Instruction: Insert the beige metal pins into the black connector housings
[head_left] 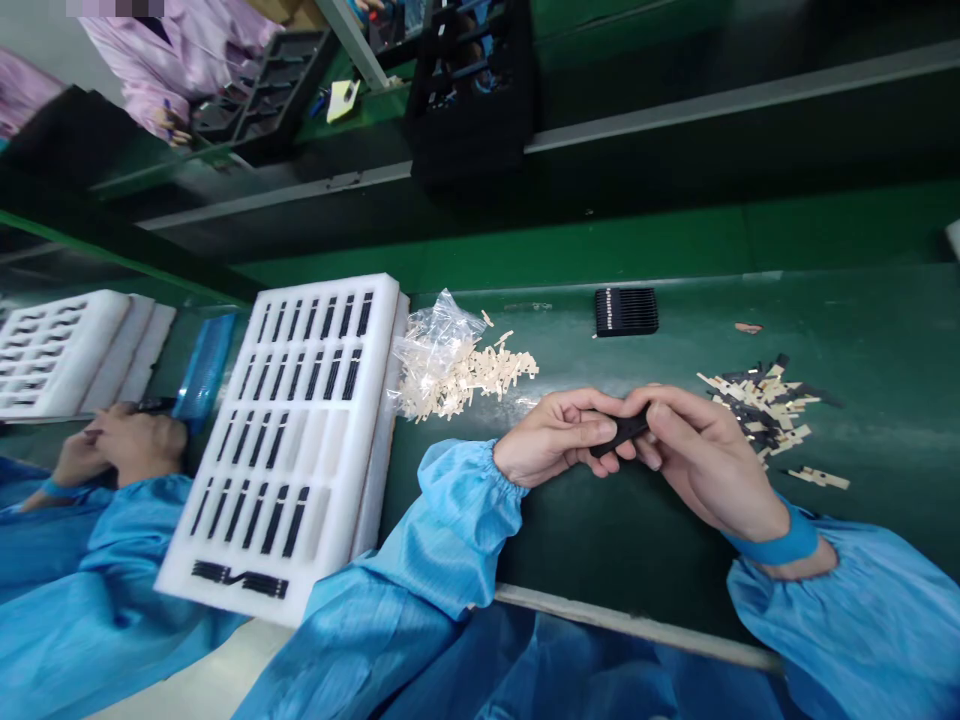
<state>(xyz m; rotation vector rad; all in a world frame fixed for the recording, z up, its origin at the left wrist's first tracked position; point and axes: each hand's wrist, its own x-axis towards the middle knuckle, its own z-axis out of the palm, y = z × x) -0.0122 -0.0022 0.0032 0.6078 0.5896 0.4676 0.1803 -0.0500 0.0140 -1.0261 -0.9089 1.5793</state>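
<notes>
My left hand [555,435] and my right hand [697,450] meet above the green work mat [600,560], both pinching a small black strip [619,437]. Its ends are mostly hidden by my fingers. Just beyond my right hand lies a loose pile of black and beige pieces [765,410]. Left of my left hand, beige pieces [495,370] spill from a clear plastic bag [439,350]. A white foam tray [292,430] with rows of slots holds black strips in most of its slots. A black ribbed block [626,312] rests on the mat beyond my hands.
A co-worker in a blue coat [97,560] works at the left, with hands [127,445] near stacked white foam trays [60,350]. Across the bench, a person in a pink coat [180,60] holds a pen beside black trays [259,90]. The mat's near edge runs below my hands.
</notes>
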